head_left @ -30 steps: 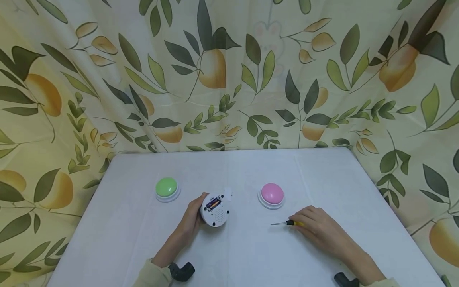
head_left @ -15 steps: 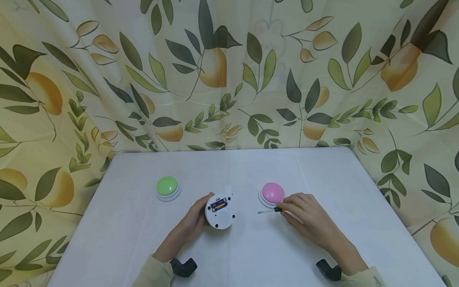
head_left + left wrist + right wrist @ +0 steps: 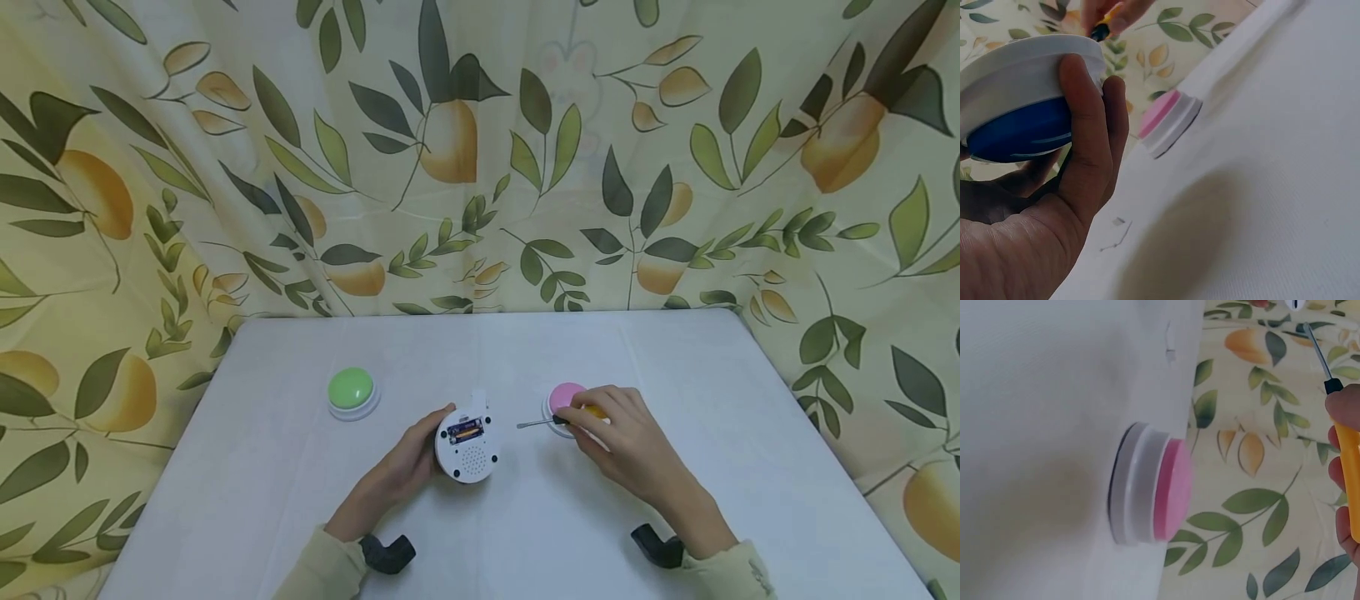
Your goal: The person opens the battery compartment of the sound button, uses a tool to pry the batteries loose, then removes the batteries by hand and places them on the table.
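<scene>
My left hand [image 3: 412, 458] grips a round push button [image 3: 467, 450] by its white base, above the table. Its underside faces up, showing a battery compartment without a cover, a battery inside, speaker holes and dark feet. The blue dome [image 3: 1022, 131] points downward in the left wrist view. In my right hand [image 3: 630, 442] is a small screwdriver [image 3: 1349, 462] with a yellow handle and black collar. Its metal shaft [image 3: 534, 424] points left toward the push button, with a gap between them. In the head view the right fingers partly cover a pink push button [image 3: 564, 396].
A green push button [image 3: 350, 389] stands at the back left of the white-covered table [image 3: 285, 350]. Beyond the raised button lies a small pale piece [image 3: 478, 398]. Black wrist mounts [image 3: 387, 554] sit at both cuffs. A leaf-and-fruit patterned curtain [image 3: 480, 167] hangs behind.
My right hand has moved left and farther back with the screwdriver, its tip now nearer the raised button. The left hand has shifted slightly right, and the button's underside has turned a little.
</scene>
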The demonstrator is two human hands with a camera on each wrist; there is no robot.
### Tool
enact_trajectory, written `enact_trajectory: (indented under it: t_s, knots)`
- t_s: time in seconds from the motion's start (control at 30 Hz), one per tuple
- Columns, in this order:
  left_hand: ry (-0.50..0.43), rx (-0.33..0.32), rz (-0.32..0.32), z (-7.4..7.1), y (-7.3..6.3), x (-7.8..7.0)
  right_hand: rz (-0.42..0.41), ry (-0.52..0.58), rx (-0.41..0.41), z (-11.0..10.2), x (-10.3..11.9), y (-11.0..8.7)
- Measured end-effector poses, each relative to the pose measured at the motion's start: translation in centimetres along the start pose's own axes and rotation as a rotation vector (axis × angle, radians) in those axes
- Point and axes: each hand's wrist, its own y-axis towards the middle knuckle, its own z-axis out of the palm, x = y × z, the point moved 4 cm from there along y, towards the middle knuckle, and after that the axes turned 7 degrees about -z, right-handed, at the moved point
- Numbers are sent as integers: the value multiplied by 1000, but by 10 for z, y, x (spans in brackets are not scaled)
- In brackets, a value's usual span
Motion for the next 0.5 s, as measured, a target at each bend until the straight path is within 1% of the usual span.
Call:
enact_trajectory:
  t_s: [0.3,0.5]
  knots:
    - [5,5,-6,3,1,-2,-38,10,-82,3,5,17]
    - [-8,18,-9,3,2,-1,-33,-3,-87,5,11,27]
